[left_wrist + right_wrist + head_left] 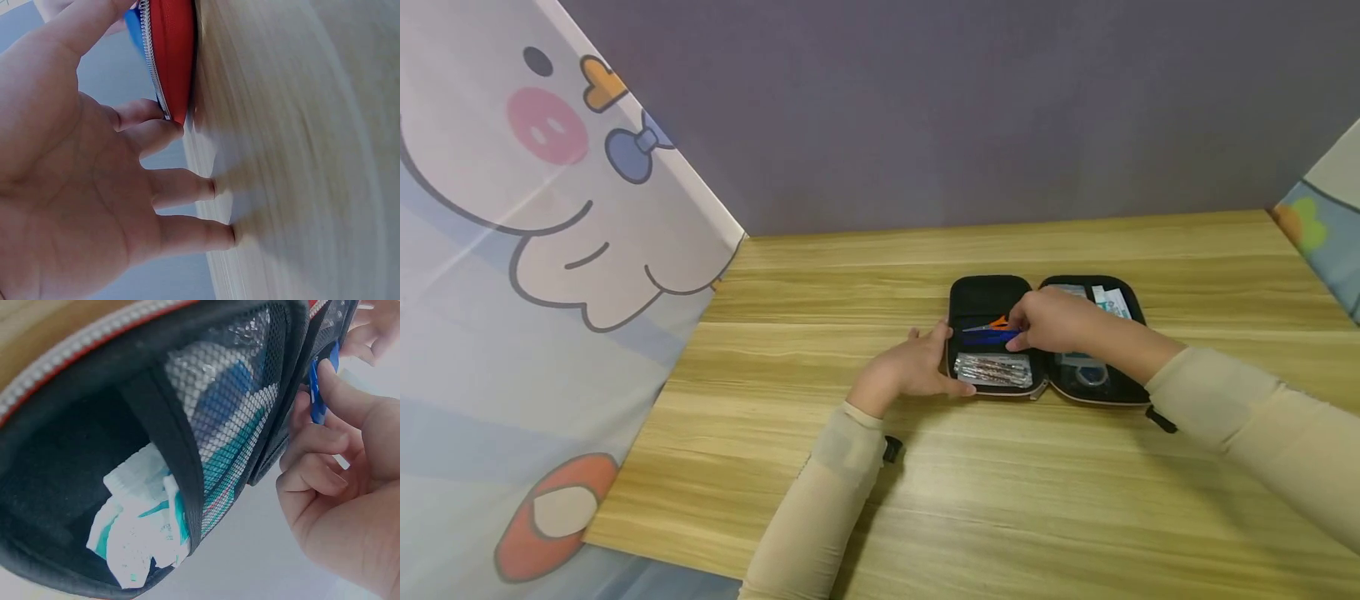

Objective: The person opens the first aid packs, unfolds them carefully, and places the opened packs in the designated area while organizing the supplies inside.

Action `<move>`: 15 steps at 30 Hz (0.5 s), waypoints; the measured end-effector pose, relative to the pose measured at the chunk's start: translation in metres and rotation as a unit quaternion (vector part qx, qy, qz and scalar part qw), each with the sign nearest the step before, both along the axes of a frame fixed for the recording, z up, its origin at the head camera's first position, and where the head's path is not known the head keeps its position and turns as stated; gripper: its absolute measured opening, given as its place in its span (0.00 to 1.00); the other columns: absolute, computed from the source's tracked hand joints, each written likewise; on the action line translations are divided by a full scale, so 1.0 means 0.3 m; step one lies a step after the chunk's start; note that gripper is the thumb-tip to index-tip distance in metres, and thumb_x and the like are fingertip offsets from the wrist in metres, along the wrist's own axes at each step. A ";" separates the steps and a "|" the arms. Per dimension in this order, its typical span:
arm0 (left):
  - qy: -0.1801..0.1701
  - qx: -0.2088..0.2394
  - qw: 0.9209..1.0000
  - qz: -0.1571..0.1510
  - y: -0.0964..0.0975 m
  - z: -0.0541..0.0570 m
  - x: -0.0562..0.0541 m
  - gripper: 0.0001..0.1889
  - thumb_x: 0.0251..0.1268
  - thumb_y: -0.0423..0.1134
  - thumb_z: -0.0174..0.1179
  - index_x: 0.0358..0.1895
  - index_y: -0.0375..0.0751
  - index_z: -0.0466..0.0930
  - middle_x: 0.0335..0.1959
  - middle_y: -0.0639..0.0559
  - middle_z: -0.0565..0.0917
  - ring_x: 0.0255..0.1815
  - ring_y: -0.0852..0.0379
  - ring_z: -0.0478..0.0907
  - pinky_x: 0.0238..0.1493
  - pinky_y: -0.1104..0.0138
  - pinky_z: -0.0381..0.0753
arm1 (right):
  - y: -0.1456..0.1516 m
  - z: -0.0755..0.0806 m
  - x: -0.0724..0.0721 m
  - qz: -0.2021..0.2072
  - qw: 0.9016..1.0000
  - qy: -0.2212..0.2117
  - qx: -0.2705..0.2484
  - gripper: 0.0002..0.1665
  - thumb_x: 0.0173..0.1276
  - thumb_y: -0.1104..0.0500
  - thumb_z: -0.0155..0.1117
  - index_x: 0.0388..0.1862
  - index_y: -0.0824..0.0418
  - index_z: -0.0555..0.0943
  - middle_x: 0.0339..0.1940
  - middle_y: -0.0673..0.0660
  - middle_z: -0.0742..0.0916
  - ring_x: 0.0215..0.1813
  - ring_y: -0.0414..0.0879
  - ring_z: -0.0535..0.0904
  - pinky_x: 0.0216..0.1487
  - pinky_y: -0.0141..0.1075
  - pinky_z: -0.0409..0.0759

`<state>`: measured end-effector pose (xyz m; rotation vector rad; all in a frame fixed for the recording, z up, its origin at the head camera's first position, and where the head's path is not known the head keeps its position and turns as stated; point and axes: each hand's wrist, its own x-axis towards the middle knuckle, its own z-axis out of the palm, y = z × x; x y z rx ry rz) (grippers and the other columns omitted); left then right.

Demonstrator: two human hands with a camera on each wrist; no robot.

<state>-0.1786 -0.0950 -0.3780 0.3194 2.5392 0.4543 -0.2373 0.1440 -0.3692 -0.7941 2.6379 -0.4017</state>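
An unfolded zippered case (992,293), black inside and red outside, lies on the wooden table. My right hand (1056,321) reaches over its left half and pinches slim blue tweezers (987,338) between thumb and fingers. In the right wrist view the blue tweezers (317,394) show under my thumb. Orange-handled scissors (998,323) lie just behind them. At the case's left edge, my left hand (913,367) rests with spread fingers, its thumb along the front corner. The left wrist view shows fingertips touching the red shell (174,56) and others on the table.
Silvery wrapped sticks (992,370) fill the left half's front pocket. The right half holds white-and-teal packets (144,531) and a mesh pocket (231,419) with more packets. A grey wall (925,117) stands behind the table (820,283); a cartoon-printed sheet (550,267) borders the left.
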 end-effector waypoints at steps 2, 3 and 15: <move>0.003 0.002 1.000 0.000 -0.002 0.002 0.001 0.66 0.63 0.68 0.71 0.89 0.47 0.33 0.89 0.58 0.55 0.91 0.34 0.39 0.88 0.44 0.55 | 0.002 0.001 0.004 0.006 1.000 -0.009 0.003 0.17 0.76 0.52 0.71 0.52 0.64 0.90 0.39 0.54 0.92 0.36 0.46 0.85 0.40 0.45 0.85; 0.004 0.002 1.000 0.000 -0.002 0.003 0.001 0.66 0.63 0.68 0.71 0.89 0.47 0.33 0.89 0.58 0.55 0.91 0.34 0.39 0.88 0.44 0.55 | 0.001 0.000 0.006 0.004 1.000 -0.006 0.004 0.17 0.76 0.53 0.71 0.52 0.64 0.90 0.40 0.55 0.93 0.36 0.46 0.86 0.40 0.46 0.86; 0.000 0.005 1.000 0.000 -0.005 0.001 0.003 0.66 0.64 0.68 0.70 0.89 0.48 0.32 0.90 0.57 0.54 0.91 0.35 0.38 0.87 0.42 0.55 | -0.035 -0.049 0.015 -0.022 0.994 0.099 0.046 0.09 0.76 0.55 0.70 0.41 0.60 0.90 0.33 0.55 0.90 0.28 0.46 0.81 0.25 0.38 0.75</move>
